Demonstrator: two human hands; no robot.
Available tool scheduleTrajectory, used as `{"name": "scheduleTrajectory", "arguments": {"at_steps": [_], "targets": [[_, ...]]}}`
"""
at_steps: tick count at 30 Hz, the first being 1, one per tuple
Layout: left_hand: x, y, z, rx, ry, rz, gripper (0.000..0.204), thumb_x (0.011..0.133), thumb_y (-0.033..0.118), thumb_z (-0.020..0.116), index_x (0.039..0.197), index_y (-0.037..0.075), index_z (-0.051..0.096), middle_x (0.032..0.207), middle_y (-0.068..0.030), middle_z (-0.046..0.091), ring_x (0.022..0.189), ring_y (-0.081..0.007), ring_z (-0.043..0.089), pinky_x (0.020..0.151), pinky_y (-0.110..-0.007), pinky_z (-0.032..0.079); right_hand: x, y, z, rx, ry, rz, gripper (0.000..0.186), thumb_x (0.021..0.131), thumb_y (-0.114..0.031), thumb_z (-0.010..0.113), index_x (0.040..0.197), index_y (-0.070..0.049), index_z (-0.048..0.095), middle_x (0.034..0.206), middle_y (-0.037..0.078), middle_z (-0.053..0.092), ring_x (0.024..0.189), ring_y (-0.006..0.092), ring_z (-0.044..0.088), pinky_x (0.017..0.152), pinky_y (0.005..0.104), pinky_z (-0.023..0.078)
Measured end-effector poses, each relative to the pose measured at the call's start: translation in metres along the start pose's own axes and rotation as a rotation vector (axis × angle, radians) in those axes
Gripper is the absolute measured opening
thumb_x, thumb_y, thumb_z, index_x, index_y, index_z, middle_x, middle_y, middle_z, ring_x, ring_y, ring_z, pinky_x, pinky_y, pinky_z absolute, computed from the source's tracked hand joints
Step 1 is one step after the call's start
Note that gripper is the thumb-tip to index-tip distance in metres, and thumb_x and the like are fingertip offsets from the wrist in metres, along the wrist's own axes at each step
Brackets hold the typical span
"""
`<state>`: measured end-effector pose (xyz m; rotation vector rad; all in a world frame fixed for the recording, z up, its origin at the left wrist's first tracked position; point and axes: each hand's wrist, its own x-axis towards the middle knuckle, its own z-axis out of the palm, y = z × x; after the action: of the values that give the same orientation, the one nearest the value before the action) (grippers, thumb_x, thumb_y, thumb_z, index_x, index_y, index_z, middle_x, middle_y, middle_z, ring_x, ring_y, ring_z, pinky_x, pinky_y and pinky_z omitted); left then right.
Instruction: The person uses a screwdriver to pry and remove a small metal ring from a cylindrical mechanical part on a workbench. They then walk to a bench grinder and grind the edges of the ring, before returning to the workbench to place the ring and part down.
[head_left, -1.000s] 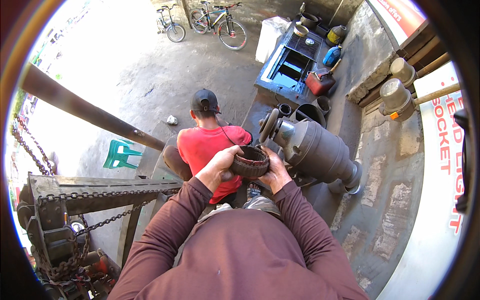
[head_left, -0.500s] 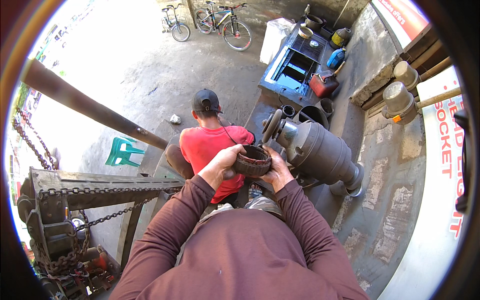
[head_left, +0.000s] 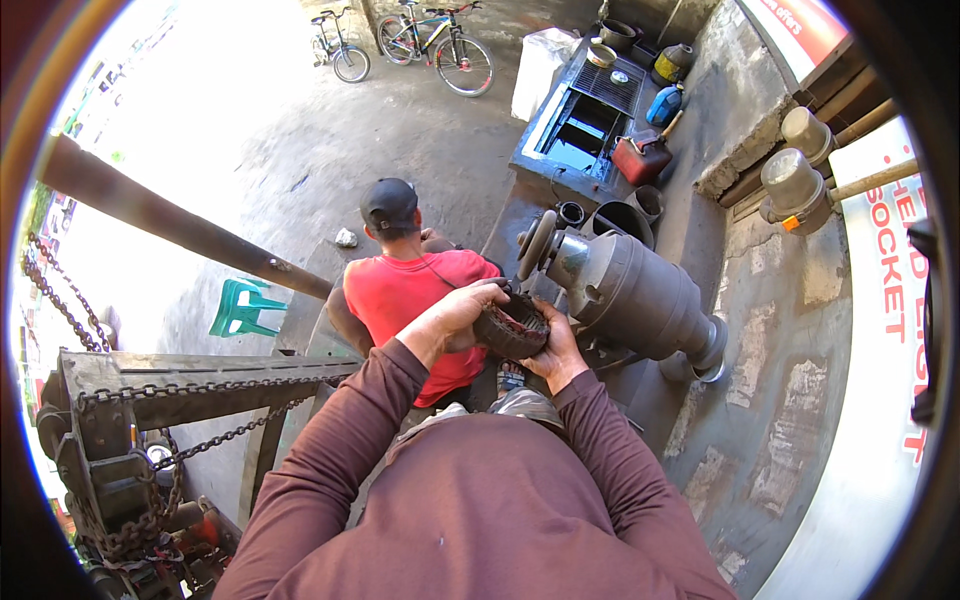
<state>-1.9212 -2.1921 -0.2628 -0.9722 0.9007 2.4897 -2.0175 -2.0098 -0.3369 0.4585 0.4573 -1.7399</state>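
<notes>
My left hand (head_left: 462, 316) grips the upper left of a dark, ribbed metal ring (head_left: 512, 335) with reddish stuff along its inner edge. My right hand (head_left: 548, 348) is wrapped round the ring's lower right side, and the ring is tilted. Just beyond my hands a co-worker in a red shirt (head_left: 400, 300) and dark cap sits low, facing away. To the right of the ring lies a large grey cylindrical machine housing (head_left: 630, 295) with a black wheel-like part (head_left: 536, 250) at its upper end.
A steel beam with chains (head_left: 190, 372) fills the left, below a slanting pipe (head_left: 170, 215). A green plastic stool (head_left: 245, 305) lies near the co-worker. A basin (head_left: 545, 175) with jerrycans (head_left: 642, 160), two bicycles (head_left: 463, 62) and a white signboard (head_left: 880, 360) stand around.
The ring has tipped over in my hands, my left hand rising and my right moving lower. The co-worker's head has shifted to the left.
</notes>
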Motion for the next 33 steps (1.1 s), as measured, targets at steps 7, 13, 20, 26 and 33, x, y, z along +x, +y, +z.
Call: {"name": "scheduleTrajectory", "arguments": {"at_steps": [7,13,20,26,33], "targets": [[-0.016,0.015,-0.005,0.596,0.011,0.09,0.052,0.109,0.031,0.06,0.156,0.014,0.051,0.142,-0.0151,0.066,0.115,-0.0268,0.073,0.096,-0.045,0.061,0.007,-0.008,-0.001,-0.021,-0.002,0.02,0.045,0.111,-0.035,0.046,0.128,0.0,0.069,0.121,0.021,0.078,0.107,0.0364,0.078,0.098,0.052,0.064],[0.024,-0.007,-0.031,0.768,0.081,0.579,0.048,0.11,0.039,0.055,0.144,0.005,0.065,0.125,-0.0098,0.073,0.111,-0.0222,0.068,0.102,-0.033,0.052,0.011,-0.004,-0.001,-0.007,0.054,0.018,0.044,0.11,-0.035,0.047,0.126,0.0,0.069,0.12,0.021,0.078,0.107,0.0376,0.077,0.099,0.0539,0.063],[0.061,-0.021,-0.052,0.537,0.002,0.557,0.041,0.103,0.022,0.055,0.136,0.002,0.07,0.118,-0.0092,0.073,0.099,-0.0174,0.07,0.09,-0.036,0.058,0.013,-0.005,-0.001,0.032,0.116,0.024,0.042,0.109,-0.033,0.048,0.128,-0.001,0.067,0.122,0.021,0.076,0.106,0.0389,0.076,0.098,0.0558,0.063],[0.07,-0.017,-0.06,0.528,-0.013,0.456,0.044,0.1,0.023,0.056,0.136,0.002,0.069,0.115,-0.0107,0.073,0.095,-0.0195,0.072,0.085,-0.039,0.061,0.017,-0.009,-0.007,0.077,0.069,0.055,0.042,0.109,-0.034,0.048,0.129,-0.002,0.066,0.124,0.022,0.076,0.107,0.039,0.076,0.099,0.0588,0.062],[0.07,-0.011,-0.053,0.694,0.033,0.538,0.04,0.1,0.026,0.057,0.129,0.002,0.072,0.104,-0.0103,0.074,0.088,-0.0203,0.073,0.079,-0.039,0.061,0.011,-0.011,-0.002,0.078,0.12,0.036,0.05,0.108,-0.037,0.049,0.139,0.001,0.061,0.136,0.028,0.069,0.12,0.0464,0.07,0.106,0.0673,0.055]]}}
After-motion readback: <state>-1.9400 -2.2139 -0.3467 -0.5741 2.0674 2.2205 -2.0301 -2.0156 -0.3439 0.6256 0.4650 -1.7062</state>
